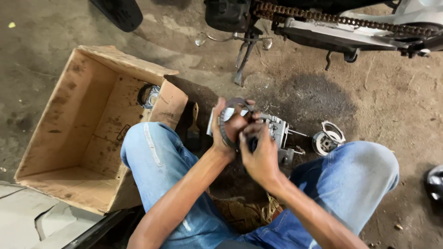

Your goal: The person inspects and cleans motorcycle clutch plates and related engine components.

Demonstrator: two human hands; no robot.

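I squat over a grey metal engine part (278,130) that rests on the dirt floor between my knees. My left hand (229,127) is closed on a dark ring-shaped plate (223,125) held against the near end of that part. My right hand (259,154) grips a dark piece just below the ring, fingers curled; what the piece is cannot be made out. The two hands touch each other over the part's left side.
An open stained cardboard box (78,133) lies on its side at the left, with a round metal part (149,96) by its far corner. A round silver component (328,138) sits right of the engine part. A motorcycle's chain (341,19) and kickstand (243,57) stand ahead.
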